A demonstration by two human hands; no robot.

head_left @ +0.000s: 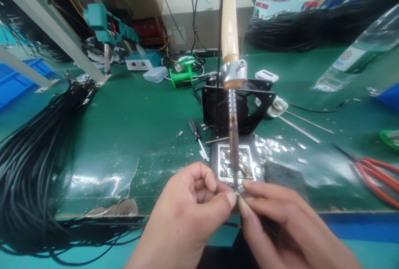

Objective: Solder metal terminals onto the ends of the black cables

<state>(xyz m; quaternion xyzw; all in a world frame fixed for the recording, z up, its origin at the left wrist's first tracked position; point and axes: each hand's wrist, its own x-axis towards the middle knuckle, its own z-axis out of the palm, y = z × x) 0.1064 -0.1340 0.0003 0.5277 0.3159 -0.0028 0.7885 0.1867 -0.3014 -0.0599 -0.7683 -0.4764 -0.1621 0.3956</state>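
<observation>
Head view, green mat [131, 107], black cables [28, 165], left hand [187, 206] and right hand [280, 223] pinching metal piece [237, 193] at soldering iron [233, 136]

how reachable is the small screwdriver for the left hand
Probably yes: the screwdriver lies on open mat just ahead of the left hand, nothing between them, though that hand is pinching a tiny piece at the soldering iron tip.
</observation>
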